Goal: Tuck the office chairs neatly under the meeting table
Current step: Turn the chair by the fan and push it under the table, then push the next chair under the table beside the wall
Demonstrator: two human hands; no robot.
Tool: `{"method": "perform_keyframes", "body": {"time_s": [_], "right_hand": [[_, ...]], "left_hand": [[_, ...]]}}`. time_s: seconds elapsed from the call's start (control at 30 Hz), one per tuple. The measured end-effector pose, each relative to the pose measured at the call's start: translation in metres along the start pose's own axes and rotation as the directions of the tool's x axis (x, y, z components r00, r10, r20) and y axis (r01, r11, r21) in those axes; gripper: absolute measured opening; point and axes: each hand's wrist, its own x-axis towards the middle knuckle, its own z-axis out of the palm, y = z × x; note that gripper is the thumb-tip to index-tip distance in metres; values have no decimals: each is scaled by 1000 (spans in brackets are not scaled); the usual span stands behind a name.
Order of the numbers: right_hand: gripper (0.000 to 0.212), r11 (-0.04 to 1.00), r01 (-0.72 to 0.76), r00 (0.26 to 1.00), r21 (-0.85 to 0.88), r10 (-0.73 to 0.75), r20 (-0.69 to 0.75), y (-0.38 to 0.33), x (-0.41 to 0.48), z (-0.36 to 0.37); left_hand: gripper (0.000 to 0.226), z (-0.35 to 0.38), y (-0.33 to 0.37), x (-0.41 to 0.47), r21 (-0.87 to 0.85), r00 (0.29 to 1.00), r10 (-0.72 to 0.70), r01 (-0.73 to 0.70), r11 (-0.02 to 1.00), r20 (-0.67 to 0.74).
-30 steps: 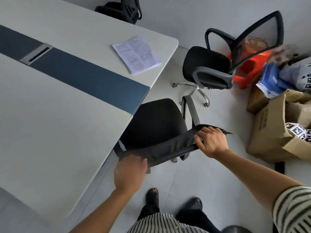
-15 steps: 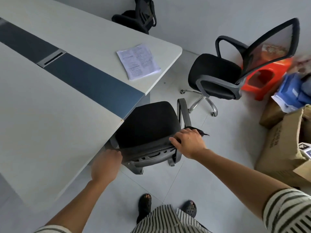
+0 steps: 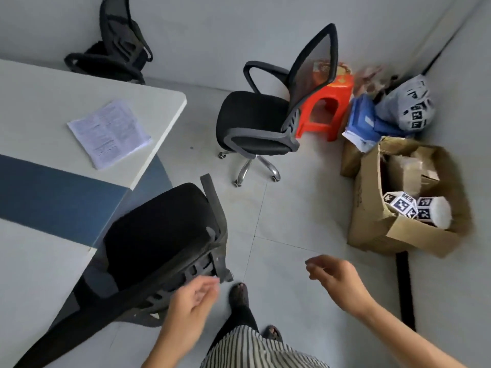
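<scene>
The near chair (image 3: 159, 235) sits at about 8 o'clock in the view, its seat pushed partly under the end of the worktop (image 3: 32, 274), with the backrest leaning toward the person. The left hand (image 3: 190, 304) hovers just beside the backrest's lower frame, fingers (image 3: 210, 281) loosely curled and apart, gripping nothing; whether they brush the frame cannot be told. The right hand (image 3: 337, 280) hangs over bare floor at 5 o'clock, well clear of the chair, fingers slightly curled and apart, empty. A second chair (image 3: 255, 120) stands free on the floor at 12 o'clock, away from the worktop, its mesh back toward an orange stool (image 3: 326, 112). A third chair (image 3: 117, 54) stands at 11 o'clock beyond the worktop's far side. A printed sheet (image 3: 109, 134) lies on the worktop. An open cardboard box (image 3: 372, 221) rests at 3 o'clock.
</scene>
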Motion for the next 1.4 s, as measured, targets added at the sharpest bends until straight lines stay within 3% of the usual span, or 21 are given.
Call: {"method": "perform_keyframes", "body": {"time_s": [0.23,0.43,0.6,0.8,0.97,1.17,1.4], "right_hand": [[14,955,-189,943,230,242,-227,42,39,-68],[13,908,-182,854,377,336,-397,19,96,-136],[9,868,-184,802,461,404,-441,17,138,-179],[9,829,-214,780,516,464,-421,49,215,-247],[11,868,-196,825,457,398,-401,67,323,-346],[15,972,-43,938,233,119,-324,32,464,-474],[11,990,66,983,125,-43,-181,-33,608,-533]], "left_hand": [[13,33,69,118,-76,989,-65,76,994,135],[12,53,172,236,-36,972,53,-46,998,230],[13,84,258,311,-22,952,128,-127,992,279],[12,142,314,395,-14,965,96,-95,995,245],[13,196,370,464,-36,987,69,-65,997,143],[13,252,455,536,-59,986,163,-161,985,34],[12,277,471,610,2,974,146,-148,989,-173]]}}
